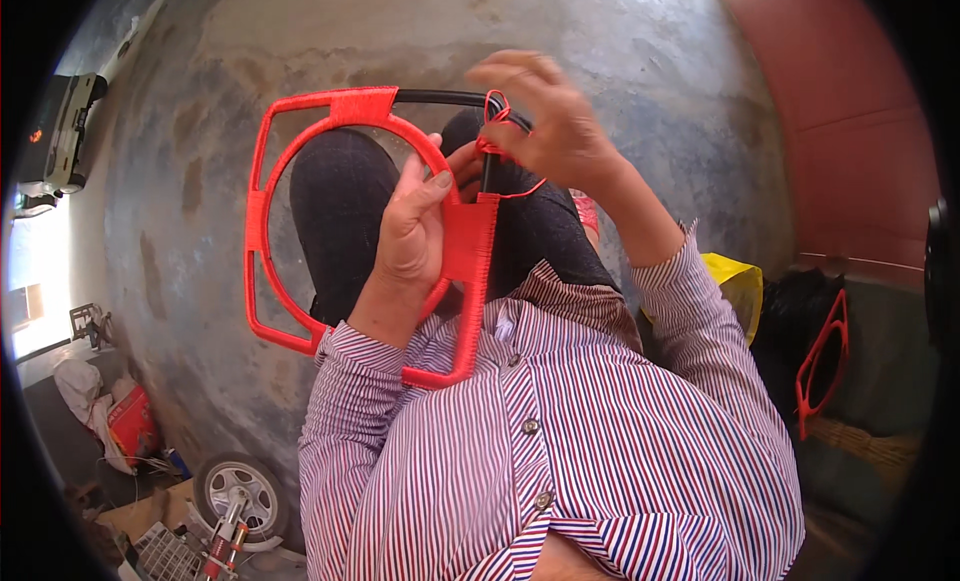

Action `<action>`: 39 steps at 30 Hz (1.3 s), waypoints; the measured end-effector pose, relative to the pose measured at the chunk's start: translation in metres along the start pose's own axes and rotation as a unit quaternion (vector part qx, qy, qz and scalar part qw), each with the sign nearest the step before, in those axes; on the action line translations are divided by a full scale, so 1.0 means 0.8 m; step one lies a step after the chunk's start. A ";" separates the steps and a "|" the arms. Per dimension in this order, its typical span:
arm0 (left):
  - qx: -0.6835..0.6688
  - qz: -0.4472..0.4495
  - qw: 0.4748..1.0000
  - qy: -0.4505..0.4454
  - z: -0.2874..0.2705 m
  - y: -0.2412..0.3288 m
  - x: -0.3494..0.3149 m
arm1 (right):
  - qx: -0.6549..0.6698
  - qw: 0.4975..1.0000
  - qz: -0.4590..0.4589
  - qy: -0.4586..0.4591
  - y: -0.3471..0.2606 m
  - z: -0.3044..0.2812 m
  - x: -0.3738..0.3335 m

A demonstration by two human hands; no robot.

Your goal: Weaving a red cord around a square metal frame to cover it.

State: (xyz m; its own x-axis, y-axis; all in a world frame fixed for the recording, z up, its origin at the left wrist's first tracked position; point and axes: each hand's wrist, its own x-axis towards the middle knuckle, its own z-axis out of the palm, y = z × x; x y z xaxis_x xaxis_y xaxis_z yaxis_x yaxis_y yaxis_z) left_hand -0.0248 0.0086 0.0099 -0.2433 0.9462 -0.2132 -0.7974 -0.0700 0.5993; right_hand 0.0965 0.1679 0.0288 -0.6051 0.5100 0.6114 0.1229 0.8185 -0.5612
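A square frame (463, 246) with a round ring inside it, mostly wound in red cord, tilts over my lap. Bare black tube (435, 97) shows along its far right corner. My left hand (412, 221) grips the ring's right side, thumb on top and fingers reaching behind. A loose bundle of red cord (494, 141) hangs at the black corner, and a strand runs from it to the wrapped edge. Around that corner my right hand (555, 121) is raised, fingers apart from the thumb and smeared by motion; the thumb is beside the bundle.
A similar red frame (822, 366) leans at the right beside black bags and a yellow bag (735, 281). At lower left are a small wheel (240, 496) and a red sack (133, 421). A vehicle (62, 131) is at the far left; a red panel (840, 111) stands far right.
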 end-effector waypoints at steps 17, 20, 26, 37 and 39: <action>0.035 -0.120 0.991 0.043 -0.020 -0.007 0.010 | 0.136 0.975 0.157 -0.080 -0.009 -0.026 -0.073; 0.086 -0.167 0.981 0.057 -0.015 -0.002 0.008 | 0.378 0.898 0.205 -0.094 -0.017 -0.065 -0.075; 0.093 -0.175 0.978 0.061 -0.010 -0.003 0.005 | 0.628 0.761 0.162 -0.013 -0.013 -0.176 -0.089; 0.094 -0.174 0.979 0.055 -0.011 -0.001 0.005 | 0.374 0.838 0.397 -0.022 -0.023 -0.047 -0.106; 0.089 -0.180 0.978 0.052 -0.012 0.000 0.005 | 0.318 0.854 0.397 -0.106 -0.035 -0.027 -0.102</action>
State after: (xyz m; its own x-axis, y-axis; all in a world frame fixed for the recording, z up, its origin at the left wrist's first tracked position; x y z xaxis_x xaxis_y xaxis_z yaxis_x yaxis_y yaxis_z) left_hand -0.0312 0.0091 0.0017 -0.0269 0.8621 -0.5061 -0.7356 0.3257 0.5940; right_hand 0.1595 0.1090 0.0066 -0.6663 0.7237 -0.1797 0.1489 -0.1071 -0.9830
